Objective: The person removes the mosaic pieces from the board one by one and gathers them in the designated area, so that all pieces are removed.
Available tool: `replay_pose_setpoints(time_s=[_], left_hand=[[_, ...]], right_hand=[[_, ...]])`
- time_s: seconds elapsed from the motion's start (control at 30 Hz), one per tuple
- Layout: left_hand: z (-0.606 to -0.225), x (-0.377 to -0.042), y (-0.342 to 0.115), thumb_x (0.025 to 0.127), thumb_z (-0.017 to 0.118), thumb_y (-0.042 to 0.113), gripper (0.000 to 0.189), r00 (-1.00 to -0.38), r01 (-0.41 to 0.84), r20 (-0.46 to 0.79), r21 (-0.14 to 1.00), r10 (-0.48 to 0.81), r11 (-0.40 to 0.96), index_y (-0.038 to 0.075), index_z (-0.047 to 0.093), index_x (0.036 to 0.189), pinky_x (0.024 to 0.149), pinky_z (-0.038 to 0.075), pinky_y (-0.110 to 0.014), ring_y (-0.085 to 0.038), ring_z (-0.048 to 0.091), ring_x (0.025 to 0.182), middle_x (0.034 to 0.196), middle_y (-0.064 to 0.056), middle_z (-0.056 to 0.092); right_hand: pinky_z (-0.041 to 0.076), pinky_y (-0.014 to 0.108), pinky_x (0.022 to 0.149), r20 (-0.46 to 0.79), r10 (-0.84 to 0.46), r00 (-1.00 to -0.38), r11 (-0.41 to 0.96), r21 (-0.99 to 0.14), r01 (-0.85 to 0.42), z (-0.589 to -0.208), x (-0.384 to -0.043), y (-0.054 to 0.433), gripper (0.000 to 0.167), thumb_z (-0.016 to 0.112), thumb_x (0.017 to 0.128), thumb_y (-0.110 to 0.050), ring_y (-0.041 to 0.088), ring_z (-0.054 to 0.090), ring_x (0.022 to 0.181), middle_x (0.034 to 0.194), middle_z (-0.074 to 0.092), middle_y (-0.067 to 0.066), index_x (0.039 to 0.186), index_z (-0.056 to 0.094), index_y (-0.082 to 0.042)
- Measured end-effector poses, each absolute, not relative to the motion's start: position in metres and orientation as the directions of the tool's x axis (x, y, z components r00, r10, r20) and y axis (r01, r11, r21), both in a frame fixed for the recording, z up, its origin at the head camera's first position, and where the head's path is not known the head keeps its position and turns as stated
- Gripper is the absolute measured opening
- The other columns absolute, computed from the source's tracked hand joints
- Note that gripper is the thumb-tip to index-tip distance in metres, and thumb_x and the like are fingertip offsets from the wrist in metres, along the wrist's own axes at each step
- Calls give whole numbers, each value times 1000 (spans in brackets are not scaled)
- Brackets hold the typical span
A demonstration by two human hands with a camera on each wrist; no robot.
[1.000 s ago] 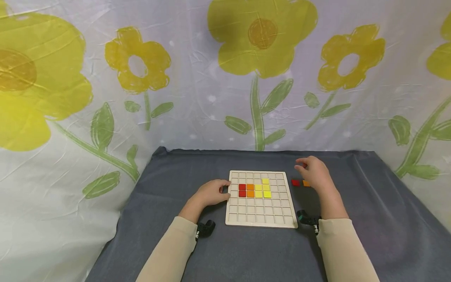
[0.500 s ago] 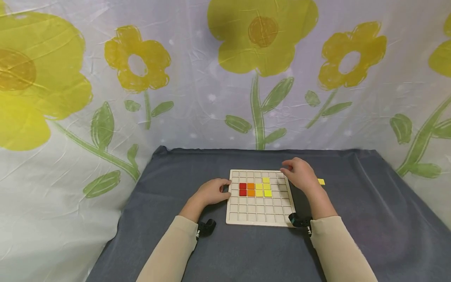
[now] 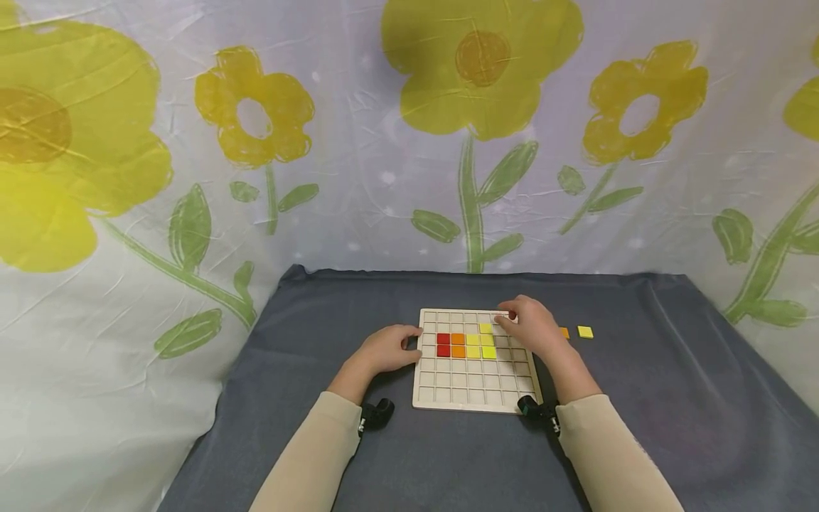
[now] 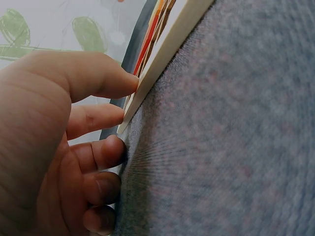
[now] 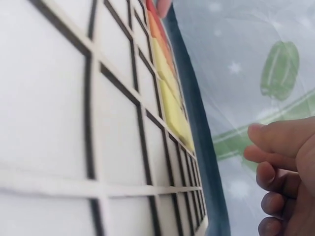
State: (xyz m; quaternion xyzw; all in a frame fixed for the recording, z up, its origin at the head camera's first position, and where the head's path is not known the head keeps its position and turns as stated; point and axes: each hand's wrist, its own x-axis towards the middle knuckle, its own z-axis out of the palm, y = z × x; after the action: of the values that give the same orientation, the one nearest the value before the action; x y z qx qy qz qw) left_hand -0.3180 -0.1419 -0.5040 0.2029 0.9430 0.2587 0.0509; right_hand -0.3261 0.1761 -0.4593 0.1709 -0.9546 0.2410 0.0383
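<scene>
Arranging tiles (image 3: 473, 340), apparently: left hand (image 3: 382, 350), digits apart, touches board (image 3: 473, 388) at left; right hand (image 3: 532, 327) hovers above its upper right, hold unclear. Next likely needs: precise lowering.

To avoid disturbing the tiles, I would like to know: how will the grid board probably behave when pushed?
The grid board is probably stiff, since its edge looks straight and solid. Lying flat on the grey cloth, it would likely slide rather than tip. Its raised ridges may keep the coloured tiles in place under a gentle push.
</scene>
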Motion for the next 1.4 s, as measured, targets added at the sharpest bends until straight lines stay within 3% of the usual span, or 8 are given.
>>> replay_pose_setpoints(time_s=[0.4,0.63,0.97,1.17,1.27,1.4], left_hand=[[-505,-319,-142,95,68,30,53,-909,365,7,503,418,784,14,62,144,59,34,-30,-13,45,63,74,1,54],[-505,-318,-142,95,68,30,53,-912,354,1,503,409,788,14,61,145,59,34,-30,-13,45,63,74,1,53],[-505,-318,-142,94,68,30,53,-912,360,12,504,411,785,14,62,144,57,32,-30,-12,43,61,71,1,52],[-505,-318,-142,94,69,30,53,-910,365,16,503,414,783,13,62,144,57,32,-30,-12,43,61,71,1,52],[-505,-318,-143,94,68,30,53,-909,368,16,501,417,783,14,62,144,57,32,-30,-12,42,61,71,2,52],[-505,-319,-142,94,68,30,53,-910,366,16,503,415,783,14,62,144,58,33,-30,-11,43,61,72,2,52]], right_hand=[[30,34,54,22,-380,-925,789,-515,-336,-481,-330,170,40,66,101,-21,16,29,50,63,40,3,135,66,2],[31,35,58,12,-411,-912,803,-468,-368,-490,-334,172,42,64,102,-19,15,29,50,57,35,-1,138,63,2],[36,39,66,45,-419,-907,795,-464,-390,-488,-335,171,36,63,101,-13,20,41,63,72,46,6,133,66,3],[46,39,74,71,-383,-921,784,-503,-365,-485,-333,168,33,63,100,-10,21,54,81,95,60,9,130,67,3],[47,38,71,68,-357,-932,767,-548,-334,-483,-332,167,34,61,100,-7,22,56,83,110,64,12,132,66,2],[40,37,62,59,-335,-940,749,-590,-303,-481,-330,165,37,63,98,-6,23,51,73,115,66,13,135,64,1]])
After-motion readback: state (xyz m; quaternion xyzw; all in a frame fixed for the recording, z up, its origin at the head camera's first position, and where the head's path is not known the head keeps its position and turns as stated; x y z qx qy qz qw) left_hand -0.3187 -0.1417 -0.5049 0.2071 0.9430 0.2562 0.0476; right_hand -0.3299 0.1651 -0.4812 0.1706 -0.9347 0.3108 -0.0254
